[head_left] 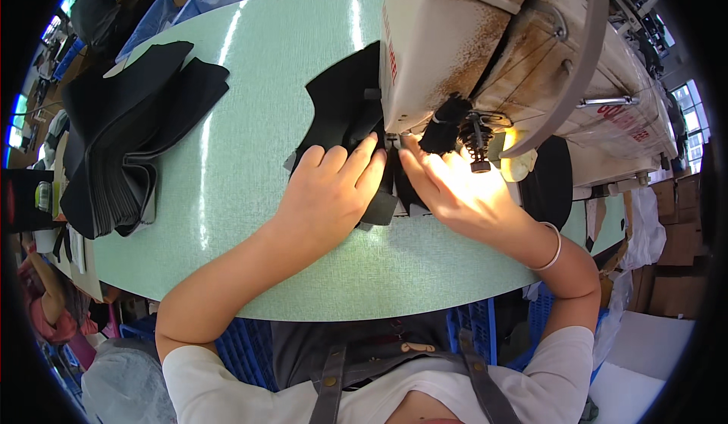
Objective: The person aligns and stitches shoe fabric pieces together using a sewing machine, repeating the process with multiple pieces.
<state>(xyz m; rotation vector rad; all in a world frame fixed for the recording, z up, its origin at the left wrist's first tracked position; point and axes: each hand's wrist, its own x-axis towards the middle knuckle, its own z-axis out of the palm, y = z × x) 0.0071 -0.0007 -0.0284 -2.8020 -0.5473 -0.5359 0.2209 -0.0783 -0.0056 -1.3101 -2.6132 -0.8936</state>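
Black piece [339,90] lies on the table [254,166], partly under the sewing machine [444,33]. Left hand [330,186] and right hand [453,186] have fingers extended at the needle area; can't tell if either grip pinches cloth. Piece looks mid-sewing, not yet off the machine. Stack [114,132] sits left; done or left to do, can't tell.

Red ltrs [392,58] on sewing mach. [436,29] head; more red txt [626,123] on its rt side.
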